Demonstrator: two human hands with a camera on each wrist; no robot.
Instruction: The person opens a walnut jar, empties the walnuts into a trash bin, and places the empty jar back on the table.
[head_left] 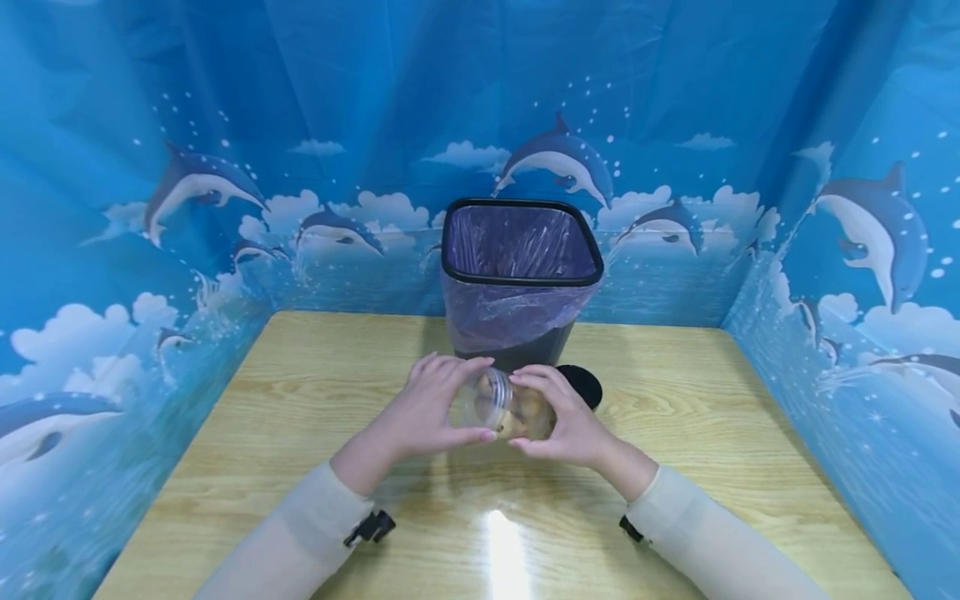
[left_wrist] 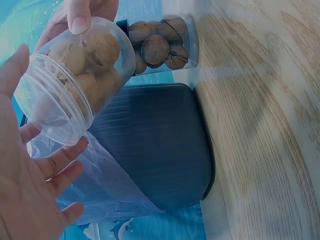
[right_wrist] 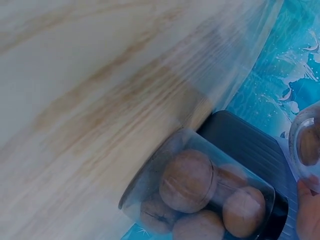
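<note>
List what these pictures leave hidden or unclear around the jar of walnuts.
- Head view: left hand and right hand cover most of the held jar, so its nut count is hidden.
- Head view: the bottom of the bin lies behind its front wall.
- Right wrist view: the second jar is blurred, partly cut off by the lower edge.

Jar [head_left: 498, 408] between the fingers: clear smooth plastic, glossy; nuts [left_wrist: 100, 47] inside matt, brown, wrinkled shell. Bin [head_left: 517, 287] beyond the fingertips: dark ribbed plastic, lined with thin translucent film [head_left: 510, 312]. Table [head_left: 300, 417] under the fingers: pale wood grain, glossy, reflecting.
</note>
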